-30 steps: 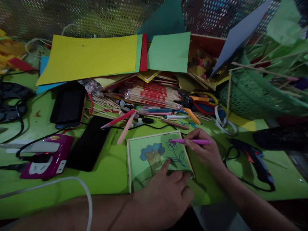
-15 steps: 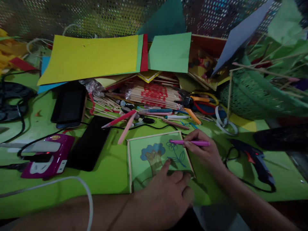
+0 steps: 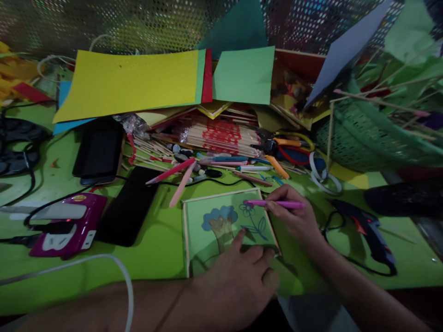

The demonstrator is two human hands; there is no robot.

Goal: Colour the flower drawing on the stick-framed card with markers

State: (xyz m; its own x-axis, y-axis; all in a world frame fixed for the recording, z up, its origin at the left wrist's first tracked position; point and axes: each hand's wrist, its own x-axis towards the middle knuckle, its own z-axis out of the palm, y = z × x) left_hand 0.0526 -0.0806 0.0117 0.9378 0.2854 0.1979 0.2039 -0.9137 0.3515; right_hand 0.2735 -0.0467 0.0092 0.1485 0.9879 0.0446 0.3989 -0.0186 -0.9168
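A green sheet of paper [image 3: 199,244] edged with thin wooden sticks lies on the table. On it are a blue-topped brown tree [image 3: 221,226] and an outlined flower [image 3: 256,223] with leaves. My right hand [image 3: 294,214] grips a purple felt-tip pen [image 3: 282,204], its tip touching the flower's head. Across the lower part of the sheet rests my left hand [image 3: 242,272], index finger stretched out just below the flower and the other fingers partly bent. It holds nothing that I can see, and it covers the sheet's lower right part.
Behind the sheet lie bundled wooden sticks [image 3: 221,136], loose pens and scissors [image 3: 294,144]. To the left are a black phone [image 3: 129,207] and a purple power strip [image 3: 71,223]. A glue gun [image 3: 372,230] and a green basket [image 3: 374,133] are on the right. A white cable [image 3: 117,263] crosses my left forearm.
The purple pen has shifted very slightly, with its tip still at the flower's head. My left hand stays in place on the sheet.
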